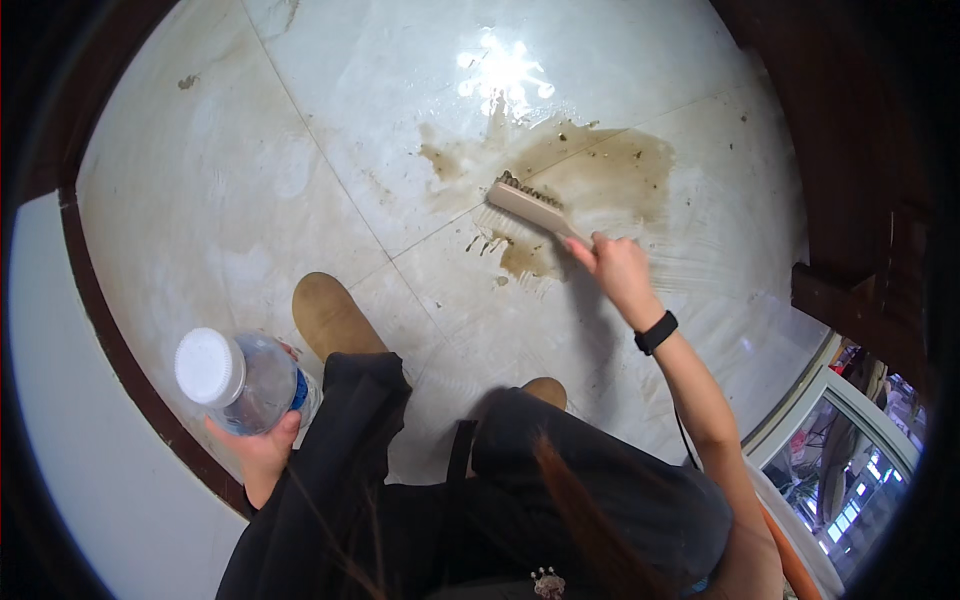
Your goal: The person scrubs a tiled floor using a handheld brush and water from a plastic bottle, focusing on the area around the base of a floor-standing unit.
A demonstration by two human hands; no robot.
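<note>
My right hand (622, 271) grips the handle of a light wooden scrubbing brush (528, 206). The brush lies tilted on its side edge, its dark, wet bristles facing away from me, at the floor tiles (420, 330). Around it spreads a puddle of brownish liquid (622, 169) with dark bits, and a smaller patch (523, 257) lies nearer me. Low on the left, my left hand (262, 442) is closed around a clear plastic bottle (262, 375) with a white cap (206, 366) and a blue label. Whether the bottle holds liquid I cannot tell.
My tan shoes (334, 319) stand on the floor below the puddle. A dark brown baseboard (135, 360) edges a white wall on the left. Dark wooden furniture (855, 150) rises at the right, above a framed glass pane (832, 457). A light's reflection glares on the wet tiles.
</note>
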